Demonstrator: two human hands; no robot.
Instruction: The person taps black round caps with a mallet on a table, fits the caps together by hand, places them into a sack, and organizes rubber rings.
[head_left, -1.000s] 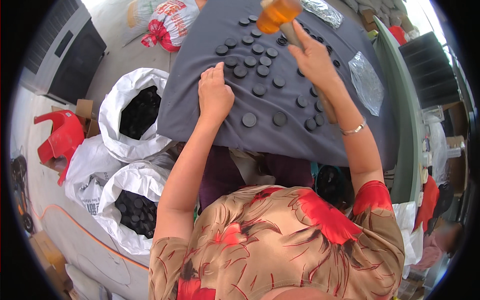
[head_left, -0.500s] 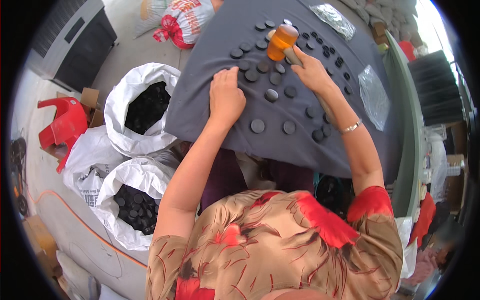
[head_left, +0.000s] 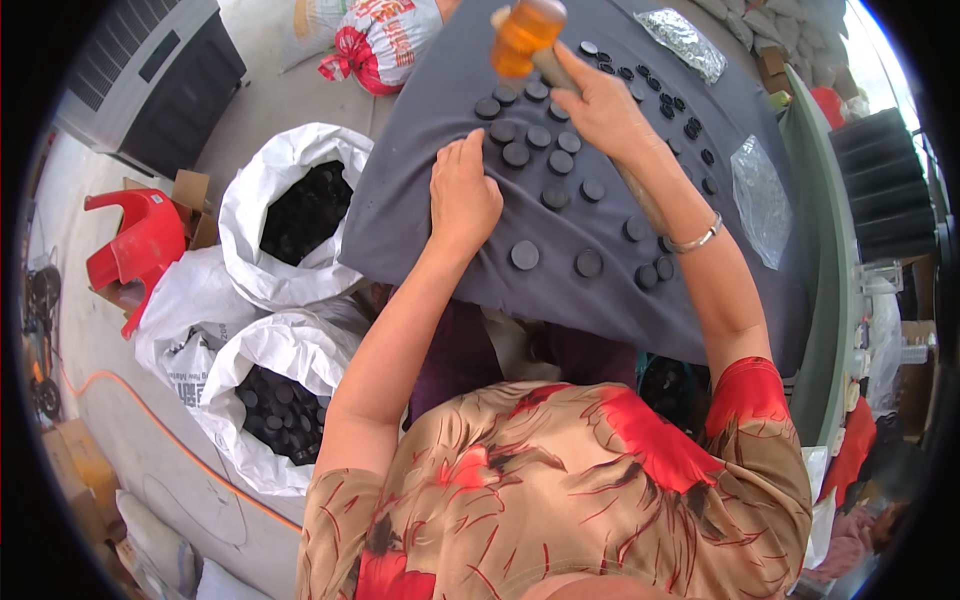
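Amber mallet [head_left: 527,40]; axis diag.; head fwd-L

Printing on two bags at the left side of the scene
Large red characters stand on the white-and-red bag [head_left: 392,62] lying far left, beside the cloth-covered table [head_left: 385,215]; at the nearer left, a white sack [head_left: 183,318] bears dark lettering [head_left: 187,388] in big and small type, partly bent by folds. A small pale label [head_left: 153,198] on the red stool [head_left: 138,240] is too tiny to read.
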